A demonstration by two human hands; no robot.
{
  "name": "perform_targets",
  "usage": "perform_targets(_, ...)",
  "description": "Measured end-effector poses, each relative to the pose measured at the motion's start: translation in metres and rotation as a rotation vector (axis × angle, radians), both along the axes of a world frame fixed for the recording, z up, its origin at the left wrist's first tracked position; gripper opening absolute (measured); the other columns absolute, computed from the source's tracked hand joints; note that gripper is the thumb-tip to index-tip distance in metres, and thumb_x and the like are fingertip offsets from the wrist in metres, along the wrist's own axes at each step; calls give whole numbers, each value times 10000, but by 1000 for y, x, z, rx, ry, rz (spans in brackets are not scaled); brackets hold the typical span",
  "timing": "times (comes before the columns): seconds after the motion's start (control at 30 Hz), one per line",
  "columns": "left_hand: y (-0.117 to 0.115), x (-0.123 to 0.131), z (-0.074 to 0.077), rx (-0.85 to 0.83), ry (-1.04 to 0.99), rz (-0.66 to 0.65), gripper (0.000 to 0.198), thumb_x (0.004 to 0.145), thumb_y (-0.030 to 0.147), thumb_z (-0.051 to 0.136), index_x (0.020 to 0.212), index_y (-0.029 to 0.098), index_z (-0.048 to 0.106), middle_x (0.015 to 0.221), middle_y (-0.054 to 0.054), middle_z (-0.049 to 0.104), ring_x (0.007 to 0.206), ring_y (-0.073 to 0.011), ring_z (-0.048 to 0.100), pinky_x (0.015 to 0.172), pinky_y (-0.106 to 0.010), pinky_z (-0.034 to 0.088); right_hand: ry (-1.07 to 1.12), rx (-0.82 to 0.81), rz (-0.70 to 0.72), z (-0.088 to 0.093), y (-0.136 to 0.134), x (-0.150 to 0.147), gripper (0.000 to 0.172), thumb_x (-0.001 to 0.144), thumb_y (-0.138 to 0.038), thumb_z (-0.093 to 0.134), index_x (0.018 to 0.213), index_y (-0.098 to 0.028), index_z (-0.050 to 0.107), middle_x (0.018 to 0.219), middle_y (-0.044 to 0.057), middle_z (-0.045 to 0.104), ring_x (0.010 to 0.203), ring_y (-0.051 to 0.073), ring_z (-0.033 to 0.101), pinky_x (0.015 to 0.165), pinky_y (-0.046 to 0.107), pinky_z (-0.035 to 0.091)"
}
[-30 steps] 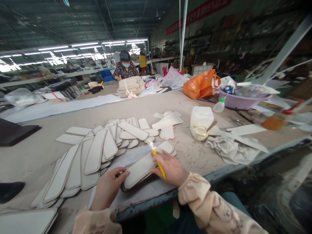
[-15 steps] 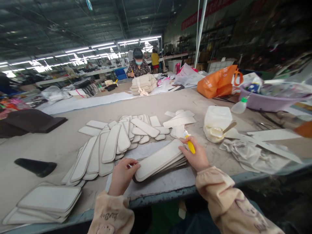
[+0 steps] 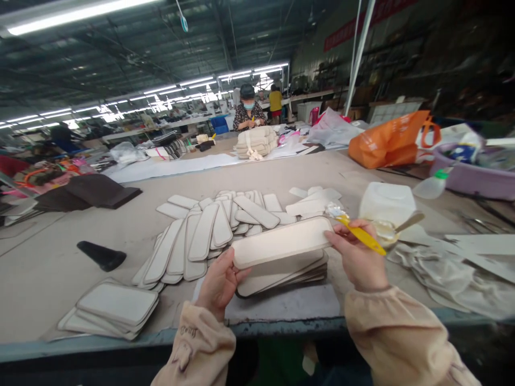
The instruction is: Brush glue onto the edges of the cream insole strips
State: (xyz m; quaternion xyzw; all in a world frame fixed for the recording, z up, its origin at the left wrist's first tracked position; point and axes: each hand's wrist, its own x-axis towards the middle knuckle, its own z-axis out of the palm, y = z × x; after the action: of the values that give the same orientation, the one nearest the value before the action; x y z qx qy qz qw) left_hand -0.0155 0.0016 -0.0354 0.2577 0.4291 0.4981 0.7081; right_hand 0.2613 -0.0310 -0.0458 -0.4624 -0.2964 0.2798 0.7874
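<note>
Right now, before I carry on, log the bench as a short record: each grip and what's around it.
Left grip: on the left end of the held panel
Right grip: on its right end, also holding a yellow brush
Below: stack of similar panels
Left: overlapping loose panels, black cone-shaped piece
Right: white container, crumpled cloth
Farther right: orange bag, purple tub
</note>
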Motion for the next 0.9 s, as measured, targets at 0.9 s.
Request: perform_targets(0.9,-6,6,3,108,62,135,138,810,193,668,914,102,662,839,-44,717,614,-86,656,541,-186,587,-114,-80,-89,4,-2,-6,437,559,-292,860,821,-238,515,767,-33,661,702,151,655,646,281,560)
